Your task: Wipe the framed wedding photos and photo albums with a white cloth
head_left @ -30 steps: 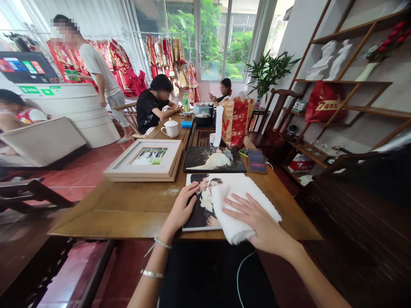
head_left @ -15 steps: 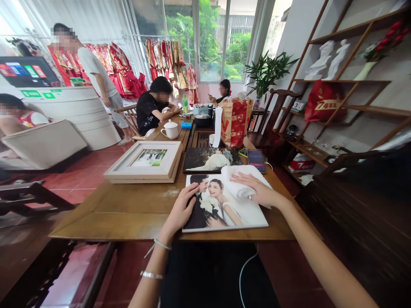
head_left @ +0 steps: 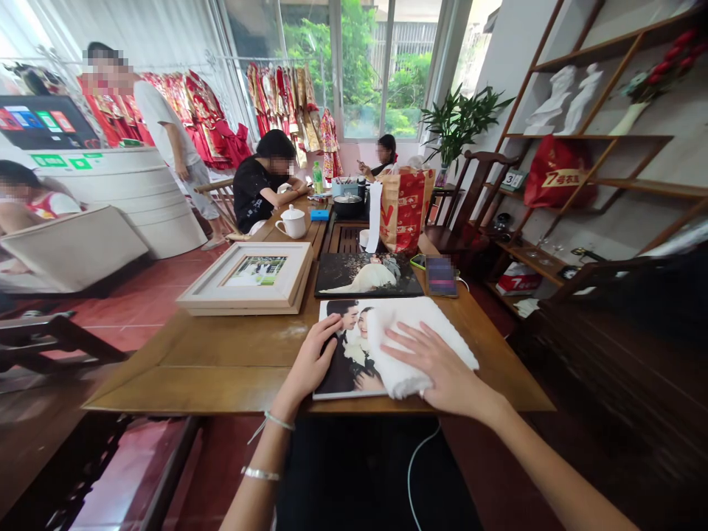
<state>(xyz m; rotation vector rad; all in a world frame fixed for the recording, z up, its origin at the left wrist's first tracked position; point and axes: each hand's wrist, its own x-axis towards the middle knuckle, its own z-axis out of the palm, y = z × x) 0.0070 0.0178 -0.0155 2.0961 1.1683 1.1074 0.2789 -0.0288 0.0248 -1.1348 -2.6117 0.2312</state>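
Cloth (head_left: 456,345) drawn back across photo (head_left: 338,372); right side hidden from checking | photo laid by counter's (head_left: 221,372) near edge | left fingers (head_left: 325,325) rested unclenched on photo, right fingers (head_left: 414,340) spread over cloth

PLACE: apparently bridal shop | hanging red-and-gold patterned garments (head_left: 283,94) | curved white reception counter (head_left: 158,203) | white-edged rectangular bridal-couple photo print (head_left: 344,367)

Cloth (head_left: 406,313): textile, matt, fluffy | photo (head_left: 357,360): smooth | worktop (head_left: 210,361): wood, glossy | frame (head_left: 237,302): wood, matt | mug (head_left: 293,223): ceramic, glossy
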